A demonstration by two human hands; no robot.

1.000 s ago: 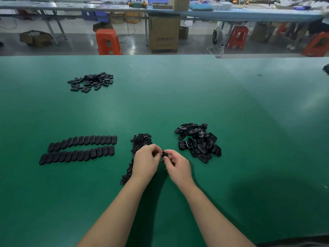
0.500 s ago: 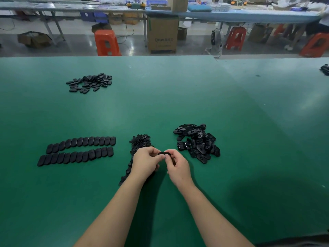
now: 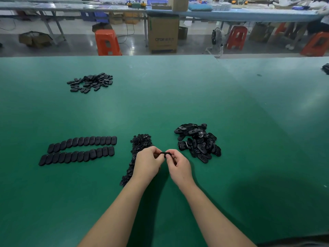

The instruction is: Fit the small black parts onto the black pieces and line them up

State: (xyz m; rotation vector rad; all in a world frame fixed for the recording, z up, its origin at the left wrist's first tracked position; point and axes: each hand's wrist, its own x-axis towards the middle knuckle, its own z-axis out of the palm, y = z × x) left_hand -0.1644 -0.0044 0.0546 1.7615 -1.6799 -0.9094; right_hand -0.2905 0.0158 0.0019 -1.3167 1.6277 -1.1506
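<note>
Both hands met over the near middle of the green counter (image 3: 178,97), and between them sat one black piece (image 3: 164,154), held off the surface. The left hand (image 3: 148,164) had its fingers curled, its grip pinching the left end of that piece; the right hand (image 3: 179,166) pinched the right end between thumb and forefinger, the other fingers folded under. Whether a small part was already seated in the piece could not be told, as the fingers covered most of it. Just behind and under the left hand ran a heap of small black parts (image 3: 140,141), trailing toward the person along the left wrist. To the right of the hands, near but not touching them, lay a loose pile of black pieces (image 3: 197,141), many with their hollow side up. To the left, well apart from the hands, two rows of finished pieces (image 3: 80,150) lay side by side, each piece touching the next, smooth side up. Farther back on the left was another scattered pile of black pieces (image 3: 90,82). Beyond the counter's far edge stood an orange stool (image 3: 106,42) and a cardboard box (image 3: 162,32) on the floor.
</note>
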